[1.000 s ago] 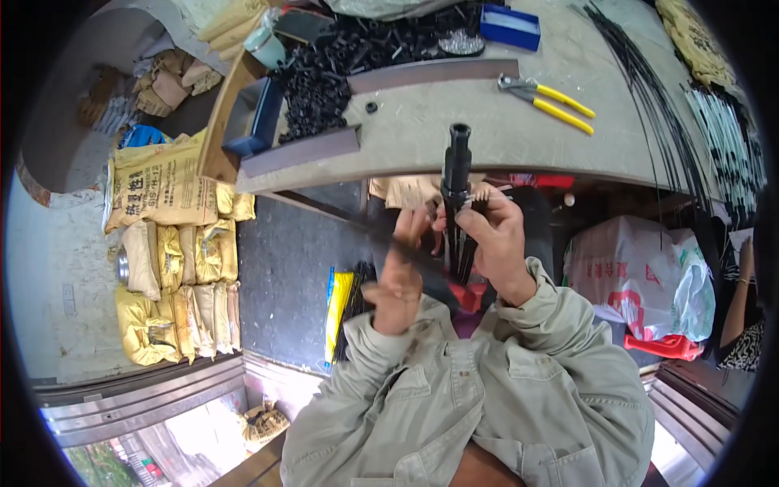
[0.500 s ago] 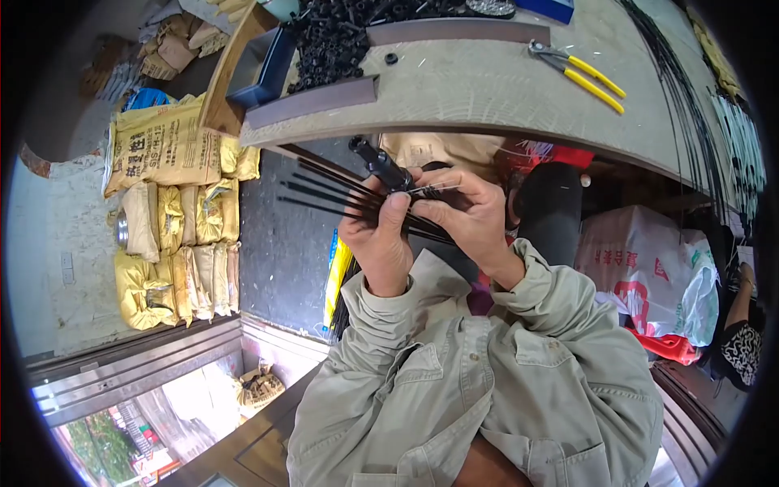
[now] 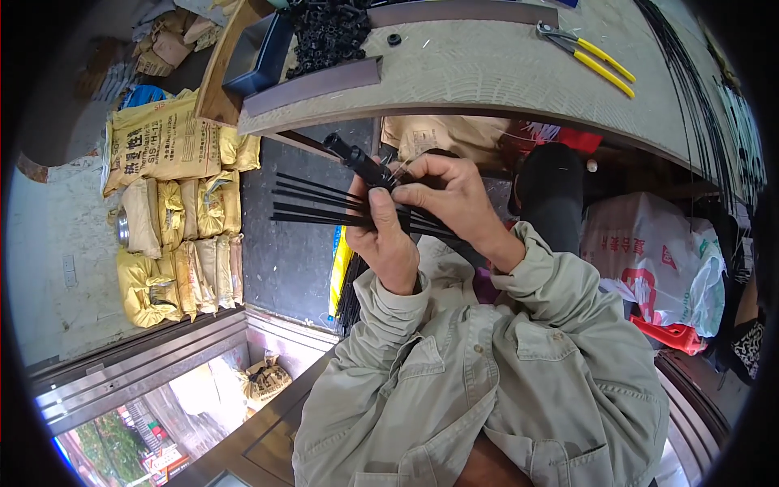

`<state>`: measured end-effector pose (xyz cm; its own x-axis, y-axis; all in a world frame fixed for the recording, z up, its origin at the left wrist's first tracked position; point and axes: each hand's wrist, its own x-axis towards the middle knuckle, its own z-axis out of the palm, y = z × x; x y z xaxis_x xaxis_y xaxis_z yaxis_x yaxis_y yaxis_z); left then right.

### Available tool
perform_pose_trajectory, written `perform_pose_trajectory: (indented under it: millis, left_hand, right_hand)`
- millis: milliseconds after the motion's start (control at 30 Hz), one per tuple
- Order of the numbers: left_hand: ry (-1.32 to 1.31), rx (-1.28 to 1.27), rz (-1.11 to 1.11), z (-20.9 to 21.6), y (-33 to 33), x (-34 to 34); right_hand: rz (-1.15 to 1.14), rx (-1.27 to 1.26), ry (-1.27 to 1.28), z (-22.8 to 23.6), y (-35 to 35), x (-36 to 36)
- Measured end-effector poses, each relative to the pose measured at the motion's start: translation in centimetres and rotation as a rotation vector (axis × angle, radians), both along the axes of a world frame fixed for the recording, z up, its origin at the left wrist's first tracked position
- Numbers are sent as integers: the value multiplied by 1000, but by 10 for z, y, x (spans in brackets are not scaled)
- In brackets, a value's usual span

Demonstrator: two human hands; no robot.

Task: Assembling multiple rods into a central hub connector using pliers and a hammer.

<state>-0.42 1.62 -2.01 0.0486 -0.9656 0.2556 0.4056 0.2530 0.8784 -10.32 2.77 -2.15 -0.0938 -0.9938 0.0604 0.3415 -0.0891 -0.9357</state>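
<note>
My left hand (image 3: pixel 386 243) is closed round several thin black rods (image 3: pixel 312 197), which look like umbrella ribs. With them it holds a black stepped plastic tube (image 3: pixel 363 162) that resembles an umbrella runner, tilted toward the upper left. The rods fan out to the left of the hand, and their other ends show below my right hand (image 3: pixel 458 199). At the tube's lower end, my right thumb and forefinger are pinched on a thin silvery wire (image 3: pixel 398 169). Fingers hide where wire, rods and tube meet.
Ahead stands a workbench (image 3: pixel 487 73) with a heap of small black plastic parts (image 3: pixel 329 40), a blue bin (image 3: pixel 261 61) and yellow-handled pincers (image 3: pixel 588 57). Long black rods (image 3: pixel 690 97) hang at its right. Yellow sacks (image 3: pixel 162 146) lie left; a white bag (image 3: pixel 625 243) stands right.
Both hands have shifted slightly left, carrying the tube and rods. The right fingers have drawn closer to the tube's lower end. The whole view has moved a little.
</note>
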Motion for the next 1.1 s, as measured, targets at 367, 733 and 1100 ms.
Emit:
perform_pose_trajectory:
  millis: [367,733,1100]
  left_hand:
    - [161,131,-283,3,-10,18]
    - [82,2,-138,-5,-2,-1]
    - [62,1,-79,-13,-1,5]
  right_hand:
    - [-179,-238,54,-6,10,9]
    - [-105,-42,-215,-12,3,11]
    - [-103,-61,60,-3,5,4]
